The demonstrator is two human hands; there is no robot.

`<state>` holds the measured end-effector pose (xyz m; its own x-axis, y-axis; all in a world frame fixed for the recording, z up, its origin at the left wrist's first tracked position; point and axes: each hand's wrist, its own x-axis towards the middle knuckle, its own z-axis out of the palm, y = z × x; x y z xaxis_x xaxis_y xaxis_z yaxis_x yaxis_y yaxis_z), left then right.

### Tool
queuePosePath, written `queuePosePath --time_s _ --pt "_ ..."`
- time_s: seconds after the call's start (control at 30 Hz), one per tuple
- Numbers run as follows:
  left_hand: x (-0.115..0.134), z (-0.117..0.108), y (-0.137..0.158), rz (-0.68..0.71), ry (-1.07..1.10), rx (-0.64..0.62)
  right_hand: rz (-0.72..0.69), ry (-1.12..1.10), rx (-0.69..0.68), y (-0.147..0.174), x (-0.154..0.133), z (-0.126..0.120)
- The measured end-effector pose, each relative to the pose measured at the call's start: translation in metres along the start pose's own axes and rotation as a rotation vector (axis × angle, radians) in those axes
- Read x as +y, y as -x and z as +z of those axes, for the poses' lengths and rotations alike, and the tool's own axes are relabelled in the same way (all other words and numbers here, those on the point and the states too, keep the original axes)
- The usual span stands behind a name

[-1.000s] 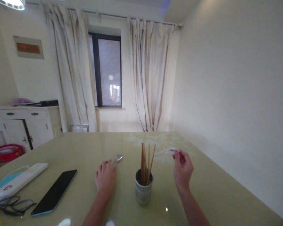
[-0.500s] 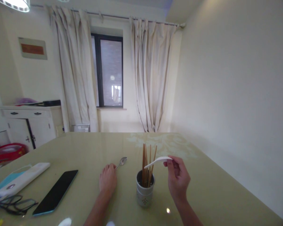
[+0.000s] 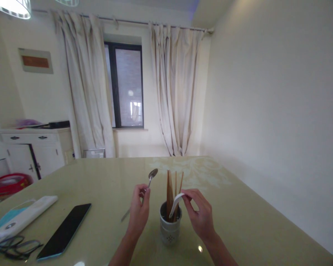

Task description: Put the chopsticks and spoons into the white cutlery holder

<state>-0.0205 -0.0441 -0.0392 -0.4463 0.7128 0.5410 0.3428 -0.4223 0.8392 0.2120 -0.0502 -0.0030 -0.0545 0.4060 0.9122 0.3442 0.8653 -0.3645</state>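
Observation:
A metal spoon [image 3: 153, 173] is gripped in my left hand [image 3: 140, 210], raised above the table, bowl end up. My right hand [image 3: 201, 214] pinches the bowl end of a white spoon [image 3: 176, 202]. That spoon slants down, its handle tip at the mouth of a grey-white utensil holder [image 3: 170, 232]. Several wooden chopsticks [image 3: 170, 188] stand upright in the holder, which sits between my hands. I cannot tell how deep the white spoon's tip reaches.
On the left of the table [image 3: 113, 177] lie a black phone [image 3: 65, 231], folded glasses [image 3: 16, 247], a long white device [image 3: 26, 216] and a blue face mask [image 3: 8, 223]. A wall [image 3: 280, 111] runs along the right side.
My left hand has lifted the metal spoon off the table and moved right. My right hand has shifted left, tipping the white spoon's handle down toward the holder's opening.

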Motion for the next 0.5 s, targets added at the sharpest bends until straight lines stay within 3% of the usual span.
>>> queuePosePath --time_s 0.2,0.5 --pt "0.027 0.005 0.006 -0.152 0.375 -0.176 -0.015 0.050 -0.137 0.005 0.000 0.007" --pt "0.038 0.004 0.007 -0.210 0.440 -0.202 -0.012 0.103 -0.272 0.007 -0.002 0.010"
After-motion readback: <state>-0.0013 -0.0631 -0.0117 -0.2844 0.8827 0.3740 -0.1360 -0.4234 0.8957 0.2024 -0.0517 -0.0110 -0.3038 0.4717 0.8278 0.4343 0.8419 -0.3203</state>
